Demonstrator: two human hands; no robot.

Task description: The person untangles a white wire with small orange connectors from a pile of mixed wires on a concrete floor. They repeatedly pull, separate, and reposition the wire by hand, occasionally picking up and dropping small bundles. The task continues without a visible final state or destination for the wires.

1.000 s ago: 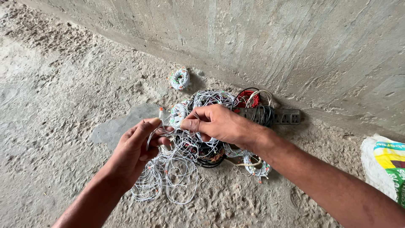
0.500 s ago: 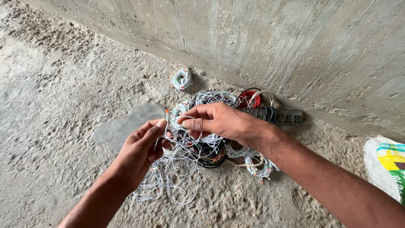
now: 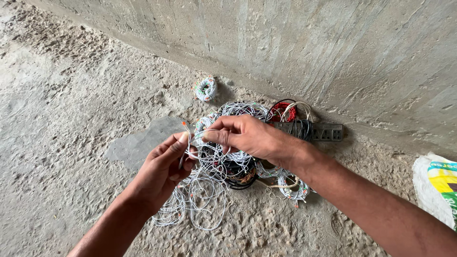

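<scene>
Hidden: both forearms ran off the bottom edge; where the pinched strand joined the tangle could not be traced.
Left hand (image 3: 164, 166): raised over the floor (image 3: 62, 143), palm turned inward, grip clamped on a thin white wire (image 3: 190, 143) with an orange tip.
Right hand (image 3: 250, 138): reached across from the right, thumb and forefinger closed on the same wire.
Wire tangle (image 3: 204, 190): loose white loops on the floor beneath both hands.
Small coil (image 3: 206, 88): apart, near the wall (image 3: 333, 47).
Power strip (image 3: 323, 132): against the wall, partly behind the right hand.
Sack (image 3: 435, 185): cut off at right.
</scene>
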